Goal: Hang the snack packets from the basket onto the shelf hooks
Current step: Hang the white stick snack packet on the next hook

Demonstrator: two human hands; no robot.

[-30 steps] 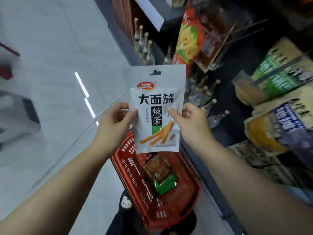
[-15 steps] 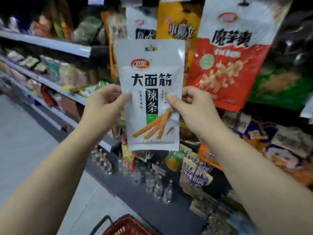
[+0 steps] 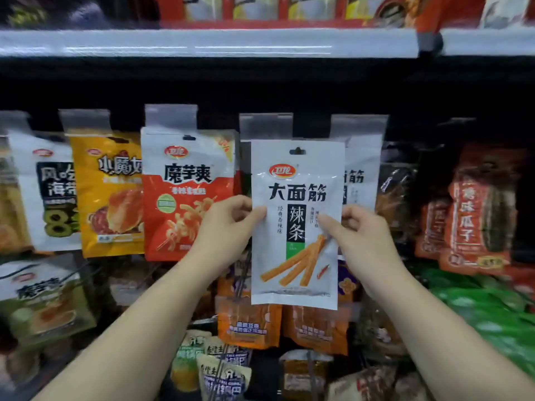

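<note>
Both hands, left hand (image 3: pixel 228 224) and right hand (image 3: pixel 359 235), pinch the white snack packet (image 3: pixel 295 227) by its edges. That holds it flat, its hang hole (image 3: pixel 297 151) facing the shelf hooks.

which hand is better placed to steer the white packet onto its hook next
Right, probably. Both hands pinch the white packet at mid-height, but the matching packet hangs behind its right edge, beside the right hand. The left hand sits farther away.
</note>
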